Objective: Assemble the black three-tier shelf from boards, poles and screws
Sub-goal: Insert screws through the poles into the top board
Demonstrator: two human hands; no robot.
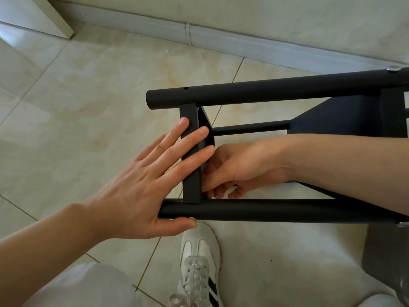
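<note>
The black shelf lies on its side on the tiled floor. Its upper pole and lower pole run left to right, and a third pole shows behind them. A black board stands on edge between the pole ends. My left hand lies flat against that board's outer face, fingers straight, thumb under the lower pole's end. My right hand reaches inside the frame behind the board, fingers curled near the board's lower corner; whether it holds anything is hidden. A second board sits further right.
A silver screw head shows on the upper pole at the right, another on the lower pole. My white shoe stands just below the lower pole. A wall with a baseboard runs along the back.
</note>
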